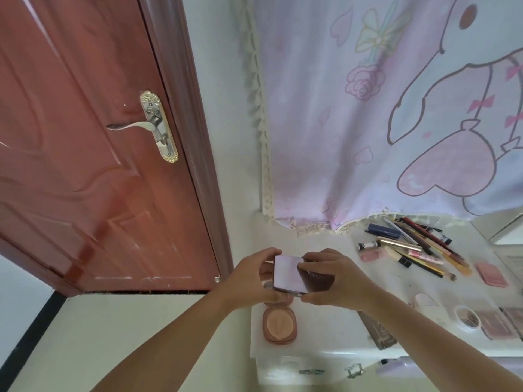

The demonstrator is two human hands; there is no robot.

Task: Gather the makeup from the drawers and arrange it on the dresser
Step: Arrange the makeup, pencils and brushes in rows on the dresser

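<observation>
Both hands hold a flat square compact (287, 274) with a shiny pale lid above the left end of the white dresser top (334, 323). My left hand (254, 278) grips its left edge. My right hand (336, 278) pinches its right edge and partly covers a dark lettered face. Below them an open round powder compact (280, 323) lies on the dresser. Several pencils and tubes (416, 244) lie heaped at the back right. Pink palettes (491, 274) and a small round jar (467, 318) lie further right.
A dark narrow box (377, 329) lies near the dresser's front edge. Below that edge are metal drawer handles (355, 370). A pink cartoon cloth (368, 123) hangs on the wall behind. A red-brown door (99, 151) with a lever handle stands to the left.
</observation>
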